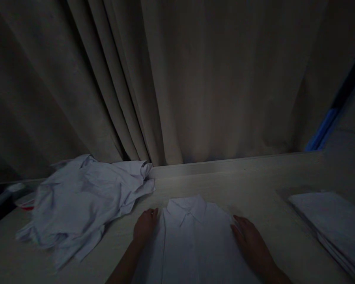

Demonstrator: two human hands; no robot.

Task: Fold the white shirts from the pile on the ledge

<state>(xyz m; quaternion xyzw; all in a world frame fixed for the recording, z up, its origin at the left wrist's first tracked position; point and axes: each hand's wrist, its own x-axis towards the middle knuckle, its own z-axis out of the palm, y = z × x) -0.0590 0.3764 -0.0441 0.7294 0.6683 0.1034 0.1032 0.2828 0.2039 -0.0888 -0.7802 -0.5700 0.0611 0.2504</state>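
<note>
A folded white collared shirt [192, 240] lies flat on the table [254, 185] right in front of me, collar pointing away. My left hand [144, 228] rests against the shirt's left shoulder edge, fingers together and flat. On the shirt's right edge lies my right hand [250, 241], palm down, fingers extended. Neither hand grips the cloth as far as the dim picture shows.
A heap of crumpled white shirts [83, 201] lies at the left. A stack of folded white shirts [334, 225] sits at the right edge. A beige curtain [177, 79] hangs behind the table. A red-rimmed item [25, 203] peeks out at the far left.
</note>
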